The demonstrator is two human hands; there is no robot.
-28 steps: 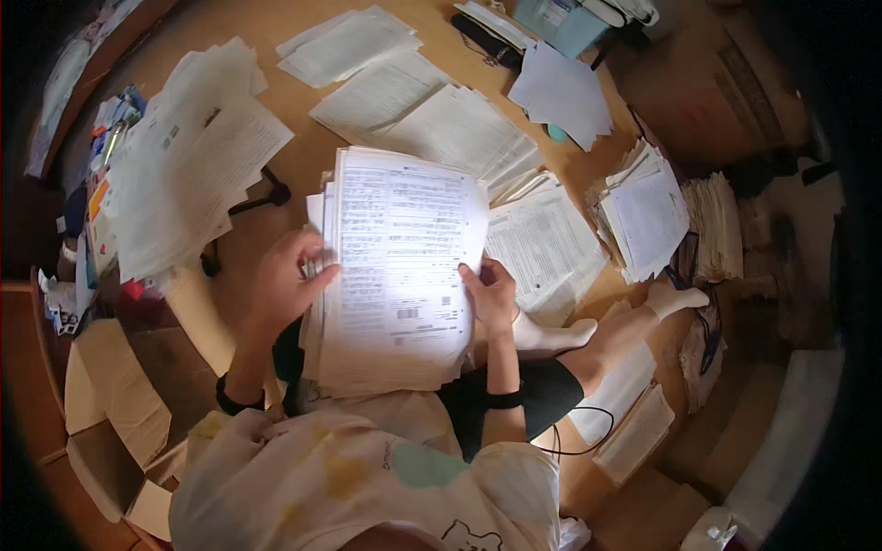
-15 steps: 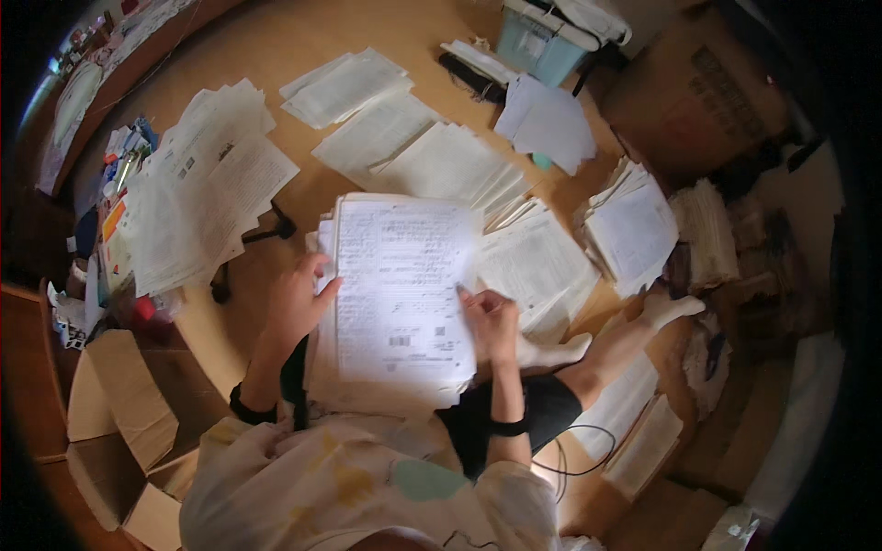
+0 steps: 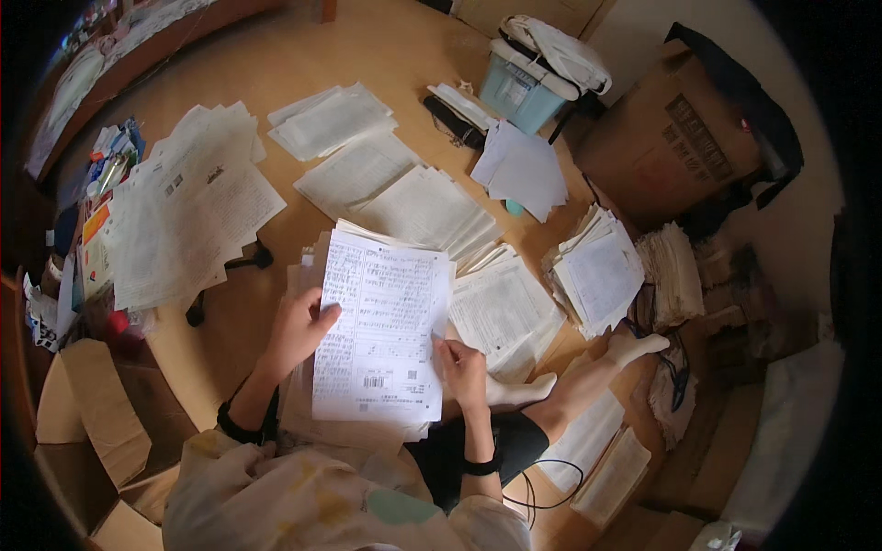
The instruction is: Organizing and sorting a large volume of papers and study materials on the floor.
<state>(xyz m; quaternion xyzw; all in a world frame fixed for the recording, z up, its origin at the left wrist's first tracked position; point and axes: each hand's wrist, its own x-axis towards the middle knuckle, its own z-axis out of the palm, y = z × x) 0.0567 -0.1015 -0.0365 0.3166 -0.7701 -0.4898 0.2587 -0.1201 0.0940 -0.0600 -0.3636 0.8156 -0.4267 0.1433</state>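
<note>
I sit on a wooden floor (image 3: 386, 55) holding a thick stack of printed sheets (image 3: 381, 335) over my lap. My left hand (image 3: 299, 331) grips the stack's left edge, thumb on the top page. My right hand (image 3: 462, 367) pinches the lower right edge of the top sheet. Both wrists wear dark bands. Several other paper piles lie around: one just right of the held stack (image 3: 503, 308), one ahead (image 3: 432, 211) and a big spread to the left (image 3: 188, 220).
A light blue plastic box (image 3: 524, 87) and a large cardboard box (image 3: 675, 138) stand at the far right. More paper stacks (image 3: 597, 271) lie right. Open cardboard boxes (image 3: 87, 432) sit at my left. My socked foot (image 3: 638, 347) stretches right, near cables.
The view has tilted so the stack sits lower in frame. My right hand slid down the right edge to the lower corner of the top sheet.
</note>
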